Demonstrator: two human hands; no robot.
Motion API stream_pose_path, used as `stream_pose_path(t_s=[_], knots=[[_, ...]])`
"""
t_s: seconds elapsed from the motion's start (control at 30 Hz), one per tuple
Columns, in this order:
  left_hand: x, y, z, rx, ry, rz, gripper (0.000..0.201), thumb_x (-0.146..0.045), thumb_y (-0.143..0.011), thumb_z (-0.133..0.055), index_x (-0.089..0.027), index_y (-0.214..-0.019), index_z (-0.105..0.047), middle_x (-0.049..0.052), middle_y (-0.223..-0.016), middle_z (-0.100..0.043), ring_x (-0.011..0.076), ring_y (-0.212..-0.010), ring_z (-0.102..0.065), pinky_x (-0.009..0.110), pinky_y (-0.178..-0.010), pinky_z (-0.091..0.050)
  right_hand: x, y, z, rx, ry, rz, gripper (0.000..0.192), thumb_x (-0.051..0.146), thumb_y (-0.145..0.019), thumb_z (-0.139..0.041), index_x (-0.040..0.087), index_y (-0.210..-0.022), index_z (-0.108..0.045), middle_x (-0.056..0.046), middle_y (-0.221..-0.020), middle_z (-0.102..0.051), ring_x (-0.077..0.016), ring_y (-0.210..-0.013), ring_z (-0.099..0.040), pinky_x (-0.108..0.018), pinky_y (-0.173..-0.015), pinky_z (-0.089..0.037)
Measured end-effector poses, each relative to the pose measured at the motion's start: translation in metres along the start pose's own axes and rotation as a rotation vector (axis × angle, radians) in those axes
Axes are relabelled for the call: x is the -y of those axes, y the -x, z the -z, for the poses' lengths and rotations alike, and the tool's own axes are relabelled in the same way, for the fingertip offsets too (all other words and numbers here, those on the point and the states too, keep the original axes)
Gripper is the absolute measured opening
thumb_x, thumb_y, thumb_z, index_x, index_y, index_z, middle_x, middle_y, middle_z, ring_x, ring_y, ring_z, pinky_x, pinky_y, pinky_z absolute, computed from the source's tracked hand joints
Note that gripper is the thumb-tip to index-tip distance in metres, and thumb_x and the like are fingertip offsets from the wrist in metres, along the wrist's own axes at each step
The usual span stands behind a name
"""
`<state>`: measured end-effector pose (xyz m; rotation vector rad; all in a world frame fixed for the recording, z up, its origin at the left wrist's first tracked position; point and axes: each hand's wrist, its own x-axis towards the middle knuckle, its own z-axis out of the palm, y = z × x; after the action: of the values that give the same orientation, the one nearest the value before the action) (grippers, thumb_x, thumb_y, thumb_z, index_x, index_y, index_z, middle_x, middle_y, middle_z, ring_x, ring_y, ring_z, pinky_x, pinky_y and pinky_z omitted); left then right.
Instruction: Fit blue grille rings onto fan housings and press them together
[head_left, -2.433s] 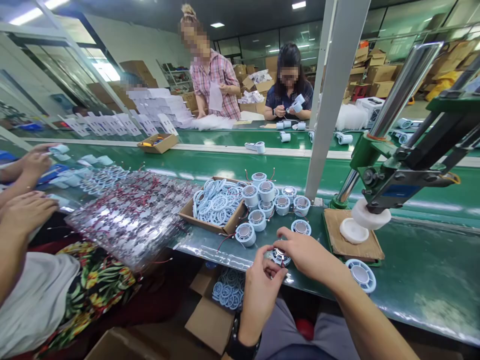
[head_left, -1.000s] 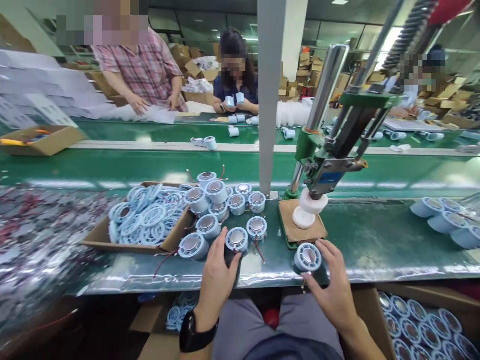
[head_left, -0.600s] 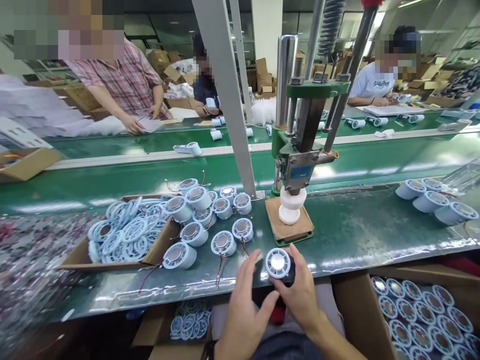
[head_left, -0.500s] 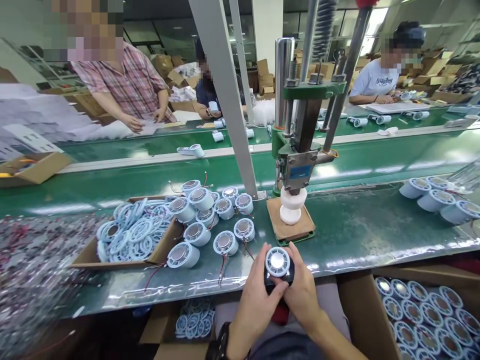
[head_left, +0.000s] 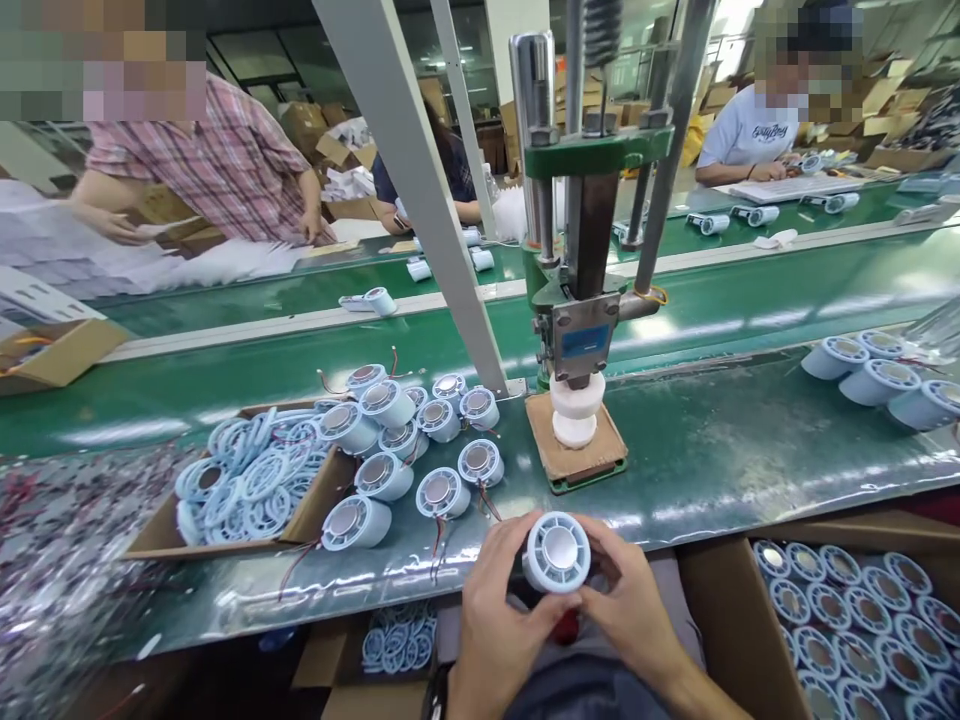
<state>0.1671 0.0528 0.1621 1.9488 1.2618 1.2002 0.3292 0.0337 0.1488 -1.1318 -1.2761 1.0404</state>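
Pale blue housing (head_left: 559, 553) up in front of me, gripped from both sides!
My left hand (head_left: 491, 610) curls round its nine o'clock side, my right hand (head_left: 630, 605) round its three; fingers bent, thumbs nearly meeting at six, silver disc facing up, all at the near edge of the table (head_left: 720, 480). Straight to twelve o'clock from it, there's the press (head_left: 581, 335), its white upper pad (head_left: 577, 395) right above the white lower pad (head_left: 575, 430). Over at ten, a cluster of similar housings (head_left: 384, 475), red wires trailing, and just beyond, toward nine, a carton of pale blue rings (head_left: 319, 510)! Swing to two: more housings (head_left: 885, 380) near the table's far side. Between three and four, below the table, a big carton (head_left: 727, 620) holds rows of disc-faced housings.
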Motion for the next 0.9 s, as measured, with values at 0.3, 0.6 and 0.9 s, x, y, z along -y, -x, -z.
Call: stream_pose_path(t_s=[0.3, 0.6, 0.9], knots=[[-0.017, -0.002, 0.007, -0.050, -0.128, -0.185, 0.054, -0.059, -0.089, -0.068, -0.022, -0.128, -0.062, 0.011, -0.110, -0.074, 0.0265, -0.102, -0.070, 0.037, -0.092, -0.060, 0.018, -0.004, -0.001, 0.079, -0.189, -0.029, 0.044, 0.031, -0.080, -0.083, 0.023, -0.122, -0.073, -0.010, -0.111, -0.080, -0.0239, -0.098, -0.079, -0.032, -0.090, -0.065], [-0.015, 0.005, 0.008, -0.028, -0.112, -0.197, 0.053, -0.055, -0.089, -0.071, -0.024, -0.130, -0.061, 0.012, -0.113, -0.072, 0.0289, -0.106, -0.069, 0.043, -0.095, -0.059, 0.017, -0.001, 0.000, 0.042, -0.142, 0.062, 0.045, 0.018, -0.080, -0.080, 0.026, -0.123, -0.072, -0.008, -0.114, -0.080, -0.0218, -0.097, -0.080, -0.029, -0.088, -0.065], [-0.016, 0.012, 0.013, -0.010, -0.046, -0.171, 0.049, -0.048, -0.091, -0.072, -0.026, -0.133, -0.060, 0.011, -0.120, -0.071, 0.0287, -0.112, -0.067, 0.045, -0.104, -0.054, 0.015, 0.002, 0.000, 0.010, -0.009, 0.162, 0.048, 0.007, -0.078, -0.075, 0.025, -0.121, -0.071, -0.008, -0.120, -0.078, -0.0223, -0.109, -0.076, -0.031, -0.098, -0.062]])
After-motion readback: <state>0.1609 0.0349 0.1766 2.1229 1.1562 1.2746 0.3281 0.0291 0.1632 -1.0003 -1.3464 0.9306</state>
